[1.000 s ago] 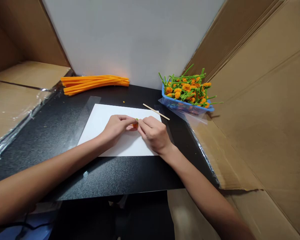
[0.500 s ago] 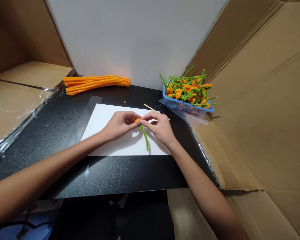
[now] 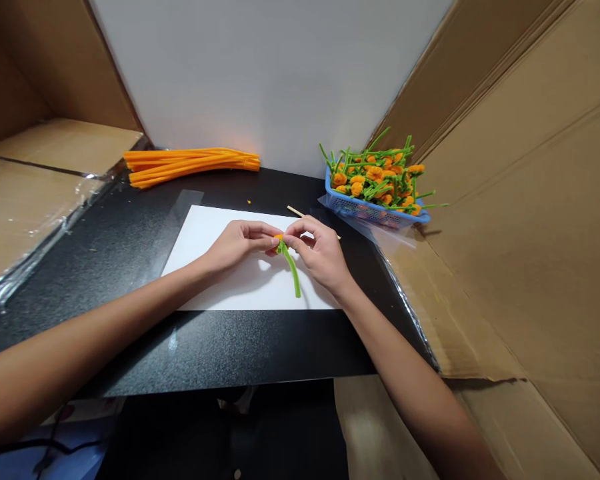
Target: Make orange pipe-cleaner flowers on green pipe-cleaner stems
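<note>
Over a white sheet, my left hand pinches a small orange and green fuzzy flower from the left. My right hand grips the same flower from the right, with its fingertips against the top. The orange head is mostly covered by my fingers. Its green stem hangs down toward the front of the sheet, curving slightly right. A thin wooden stick lies behind my right hand, which hides part of it.
A bundle of orange fuzzy sticks lies at the back left of the black table. At the back right stands a blue basket heaped with orange and green flowers. Cardboard walls flank the table.
The flower has turned slightly, and more green shows just under its head. The stem's lower end has shifted a little right and up. Both hands still hold it.
</note>
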A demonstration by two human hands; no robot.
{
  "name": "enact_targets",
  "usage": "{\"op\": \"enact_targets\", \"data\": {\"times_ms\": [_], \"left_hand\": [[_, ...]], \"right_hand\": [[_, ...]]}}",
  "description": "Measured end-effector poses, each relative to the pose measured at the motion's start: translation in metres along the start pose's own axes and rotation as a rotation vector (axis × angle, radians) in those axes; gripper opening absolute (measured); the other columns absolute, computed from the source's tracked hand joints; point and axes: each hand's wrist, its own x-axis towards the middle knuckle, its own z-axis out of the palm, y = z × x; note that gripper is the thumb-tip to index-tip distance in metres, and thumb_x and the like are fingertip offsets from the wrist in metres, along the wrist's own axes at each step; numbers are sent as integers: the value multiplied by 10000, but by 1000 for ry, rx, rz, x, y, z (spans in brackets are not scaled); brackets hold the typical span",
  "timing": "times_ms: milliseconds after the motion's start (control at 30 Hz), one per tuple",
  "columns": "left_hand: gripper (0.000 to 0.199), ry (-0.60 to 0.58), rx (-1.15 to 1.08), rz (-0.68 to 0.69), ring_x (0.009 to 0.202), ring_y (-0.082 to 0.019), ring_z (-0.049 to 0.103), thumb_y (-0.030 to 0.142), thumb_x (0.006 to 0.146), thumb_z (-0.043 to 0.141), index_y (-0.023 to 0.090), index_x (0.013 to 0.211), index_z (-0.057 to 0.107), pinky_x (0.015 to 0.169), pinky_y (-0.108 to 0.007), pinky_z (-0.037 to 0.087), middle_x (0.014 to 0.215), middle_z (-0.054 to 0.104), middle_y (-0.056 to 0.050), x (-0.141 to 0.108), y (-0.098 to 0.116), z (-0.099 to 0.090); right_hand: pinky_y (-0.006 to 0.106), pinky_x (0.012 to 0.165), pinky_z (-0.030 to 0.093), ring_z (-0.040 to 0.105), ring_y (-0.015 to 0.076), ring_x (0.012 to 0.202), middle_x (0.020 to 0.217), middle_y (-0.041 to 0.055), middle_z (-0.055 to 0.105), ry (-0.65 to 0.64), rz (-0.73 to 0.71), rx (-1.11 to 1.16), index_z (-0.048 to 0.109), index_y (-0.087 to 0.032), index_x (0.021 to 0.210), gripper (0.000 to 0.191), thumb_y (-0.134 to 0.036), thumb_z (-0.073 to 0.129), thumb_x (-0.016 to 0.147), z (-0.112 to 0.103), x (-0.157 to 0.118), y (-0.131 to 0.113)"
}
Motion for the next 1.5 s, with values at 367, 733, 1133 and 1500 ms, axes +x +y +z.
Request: {"op": "enact_targets", "data": {"times_ms": [367, 733, 1133, 1500], "left_hand": [[135, -187, 82, 8, 634, -160, 661, 265, 739, 758, 192, 850, 781, 650, -301, 543, 730, 734, -53, 1, 16, -7], [245, -216, 197, 50, 718, -175, 683, 315, 778, 754, 176, 980, 752, 693, -315, 554, 805, 740, -64, 3, 17, -9], [271, -92, 137, 57, 787, -178, 686, 291, 735, 781, 145, 956, 723, 731, -318, 571, 875, 730, -64, 2, 7, -2], [379, -1, 179, 134, 724, -160, 680, 226, 707, 792, 164, 1046, 636, 684, -271, 539, 781, 709, -38, -5, 7, 3]], "right_hand": [[313, 754, 446, 563, 172, 796, 836, 21, 597, -169, -140, -21, 646, -223, 781, 162, -329, 643, 903, -11, 1, -4], [297, 703, 431, 556, 162, 759, 820, 22, 617, -92, -68, -55, 656, -210, 774, 171, -347, 672, 877, -8, 1, 2], [285, 665, 444, 570, 155, 745, 810, 34, 650, -9, 112, 60, 660, -173, 773, 175, -342, 683, 811, 1, 3, 8], [269, 650, 436, 540, 126, 701, 775, -20, 585, 11, 285, 333, 582, -193, 849, 285, -345, 777, 707, 3, 1, 10]]}}
